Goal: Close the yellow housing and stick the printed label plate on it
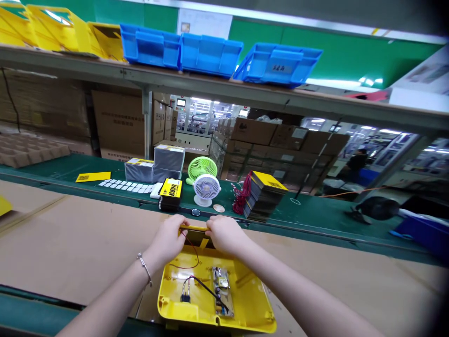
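My left hand (pixel 171 236) and my right hand (pixel 224 233) each pinch one end of a thin yellow-edged panel (pixel 194 228). The panel is at the far side of an open yellow plastic housing (pixel 247 306); whether it is seated there I cannot tell. A thin red and dark wire (pixel 197 257) loops from beside my left hand into the housing. Inside lie a circuit board (pixel 222 290) with a silver-and-yellow component and a small black socket (pixel 185 297), joined by a black cable (pixel 203 284). My fingers partly cover the panel's ends.
Behind my hands stand a white fan (pixel 206 188), a green fan (pixel 200 167), a black stack with a yellow top (pixel 171 192) and a stack of panels (pixel 263 199) with red wires. Blue bins (pixel 212 55) and yellow bins (pixel 63 28) line the overhead shelf.
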